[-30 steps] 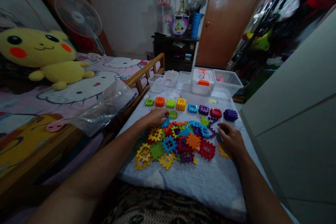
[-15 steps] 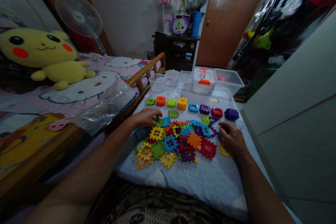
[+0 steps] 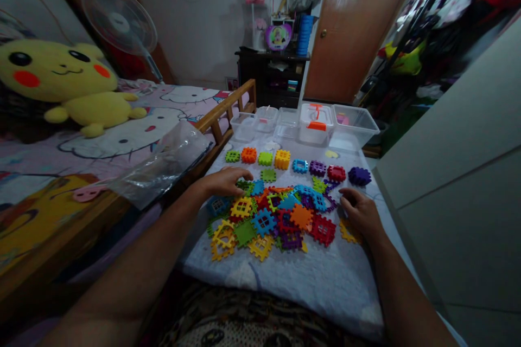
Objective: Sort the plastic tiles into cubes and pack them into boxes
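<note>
A loose heap of interlocking plastic building tiles lies in the middle of the cloth-covered table (image 3: pixel 252 279). On top are an orange tile (image 3: pixel 302 217), a blue window tile (image 3: pixel 264 222), a red tile (image 3: pixel 323 230) and a yellow window tile (image 3: pixel 241 207). My left hand (image 3: pixel 230 180) is at the heap's far left edge, beside green and blue tiles, its thumb and fingers apart. At the right side, my right hand (image 3: pixel 360 211) rests by a yellow tile (image 3: pixel 349 231) and a purple frame tile (image 3: pixel 330 203), fingers apart and nothing visible in them.
Behind the heap stands a row of tile stacks sorted by colour, including an orange stack (image 3: pixel 249 155), a yellow stack (image 3: pixel 282 159) and a dark purple stack (image 3: pixel 359 176). Clear plastic boxes (image 3: pixel 353 119) line the far edge. A wooden bed rail (image 3: pixel 215 114) borders the left.
</note>
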{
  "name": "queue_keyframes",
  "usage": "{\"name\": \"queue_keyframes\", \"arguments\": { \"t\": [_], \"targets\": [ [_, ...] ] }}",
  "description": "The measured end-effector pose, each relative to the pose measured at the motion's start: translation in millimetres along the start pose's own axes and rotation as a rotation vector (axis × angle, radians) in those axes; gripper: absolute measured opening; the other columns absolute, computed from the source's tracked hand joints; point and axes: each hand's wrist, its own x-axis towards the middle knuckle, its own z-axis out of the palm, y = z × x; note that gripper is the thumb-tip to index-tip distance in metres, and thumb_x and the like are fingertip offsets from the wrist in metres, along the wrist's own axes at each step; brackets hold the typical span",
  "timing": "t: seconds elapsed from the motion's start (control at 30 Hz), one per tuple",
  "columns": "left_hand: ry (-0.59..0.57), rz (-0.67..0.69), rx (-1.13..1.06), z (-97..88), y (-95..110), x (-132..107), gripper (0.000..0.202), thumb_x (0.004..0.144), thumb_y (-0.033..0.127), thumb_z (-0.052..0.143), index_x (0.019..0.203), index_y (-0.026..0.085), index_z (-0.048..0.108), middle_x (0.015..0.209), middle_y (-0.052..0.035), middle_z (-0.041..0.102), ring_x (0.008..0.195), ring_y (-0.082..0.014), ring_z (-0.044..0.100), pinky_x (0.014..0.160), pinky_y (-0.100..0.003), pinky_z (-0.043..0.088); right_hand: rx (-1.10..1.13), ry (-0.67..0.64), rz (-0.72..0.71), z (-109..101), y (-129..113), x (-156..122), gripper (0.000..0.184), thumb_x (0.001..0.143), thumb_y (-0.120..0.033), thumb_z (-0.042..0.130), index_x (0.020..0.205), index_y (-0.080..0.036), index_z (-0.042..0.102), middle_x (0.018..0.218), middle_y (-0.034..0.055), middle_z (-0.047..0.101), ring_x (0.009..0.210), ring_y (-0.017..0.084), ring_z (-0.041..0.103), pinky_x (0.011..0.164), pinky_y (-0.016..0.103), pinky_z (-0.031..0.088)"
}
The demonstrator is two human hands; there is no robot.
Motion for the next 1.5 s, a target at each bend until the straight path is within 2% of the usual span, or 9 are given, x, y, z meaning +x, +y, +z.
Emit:
{"name": "queue_keyframes", "arguments": {
  "t": [0.17, 0.43, 0.57, 0.77, 0.93, 1.07, 1.13, 1.27, 1.5],
  "targets": [
    [-0.038, -0.021, 0.039, -0.3, 2, -1, 0.052, 0.072, 0.022, 0.07, 0.124, 0.023, 0.061, 0.132, -0.0058, 0.063, 0.123, -0.0242, 0.055, 0.102, -0.031, 0.041, 0.001, -0.002, 0.002, 1, 2, 0, 0.04, 0.076, -0.044, 0.054, 0.099, -0.015, 0.072, 0.082, 0.008, 0.072, 0.071, 0.022, 0.064, 0.07, 0.036, 0.05],
    [0.027, 0.014, 0.027, 4.9, 5, 5, 0.045, 0.075, 0.028, 0.065, 0.119, 0.019, 0.065, 0.122, -0.0077, 0.069, 0.115, -0.0237, 0.061, 0.1, -0.031, 0.043, -0.012, 0.008, 0.0, 0, 0, 0, 0.041, 0.076, -0.044, 0.054, 0.099, -0.015, 0.072, 0.08, 0.0079, 0.072, 0.069, 0.022, 0.064, 0.069, 0.035, 0.05],
    [0.086, 0.038, -0.057, 4.0, 3, 6, 0.036, 0.082, 0.027, 0.052, 0.112, 0.018, 0.069, 0.117, -0.0062, 0.072, 0.108, -0.0222, 0.065, 0.097, -0.03, 0.046, -0.017, 0.004, -0.002, 1, 2, 0, 0.04, 0.077, -0.043, 0.054, 0.099, -0.015, 0.072, 0.084, 0.0086, 0.073, 0.073, 0.022, 0.065, 0.072, 0.036, 0.05],
    [0.264, 0.017, -0.137, 7.8, -9, 23, 0.035, 0.088, 0.029, 0.042, 0.107, 0.017, 0.068, 0.111, -0.0074, 0.072, 0.103, -0.0224, 0.066, 0.093, -0.031, 0.049, -0.012, 0.001, -0.001, 1, 2, 0, 0.039, 0.077, -0.043, 0.054, 0.099, -0.016, 0.072, 0.083, 0.008, 0.073, 0.073, 0.022, 0.065, 0.071, 0.036, 0.051],
    [0.255, -0.015, -0.105, 20.7, -23, 39, 0.038, 0.086, 0.026, 0.046, 0.119, 0.015, 0.063, 0.123, -0.0109, 0.067, 0.113, -0.0241, 0.062, 0.1, -0.034, 0.046, -0.007, 0.009, -0.004, 0, 1, 0, 0.039, 0.076, -0.043, 0.055, 0.098, -0.016, 0.072, 0.086, 0.0089, 0.074, 0.075, 0.023, 0.066, 0.072, 0.036, 0.051],
    [0.246, -0.017, -0.037, 26.4, -29, 42, 0.058, 0.078, 0.029, 0.062, 0.133, 0.013, 0.053, 0.138, -0.0152, 0.058, 0.126, -0.0273, 0.056, 0.108, -0.036, 0.041, -0.002, 0.016, 0.0, 1, 0, 0, 0.038, 0.076, -0.043, 0.055, 0.097, -0.016, 0.072, 0.085, 0.0085, 0.074, 0.074, 0.023, 0.066, 0.072, 0.036, 0.051],
    [0.21, -0.024, -0.008, 25.6, -30, 41, 0.065, 0.075, 0.029, 0.066, 0.136, 0.013, 0.051, 0.138, -0.016, 0.058, 0.125, -0.0281, 0.056, 0.107, -0.036, 0.041, 0.001, 0.012, 0.004, 1, 0, 0, 0.039, 0.076, -0.043, 0.055, 0.097, -0.016, 0.072, 0.084, 0.0082, 0.074, 0.073, 0.022, 0.066, 0.072, 0.036, 0.051],
    [0.158, -0.049, 0.046, 21.0, -27, 41, 0.065, 0.073, 0.026, 0.068, 0.135, 0.013, 0.052, 0.136, -0.0148, 0.06, 0.124, -0.0274, 0.056, 0.106, -0.035, 0.042, 0.007, 0.008, 0.01, 1, 0, 0, 0.038, 0.076, -0.043, 0.055, 0.097, -0.016, 0.072, 0.084, 0.0081, 0.074, 0.074, 0.023, 0.066, 0.072, 0.037, 0.051],
    [0.192, -0.09, -0.001, 16.3, -22, 41, 0.066, 0.07, 0.024, 0.069, 0.134, 0.016, 0.054, 0.125, -0.0104, 0.067, 0.112, -0.0255, 0.064, 0.098, -0.031, 0.048, -0.003, 0.005, 0.012, 0, 0, 0, 0.04, 0.077, -0.044, 0.054, 0.099, -0.015, 0.072, 0.089, 0.0102, 0.074, 0.078, 0.024, 0.067, 0.075, 0.038, 0.052]
  ]
}}
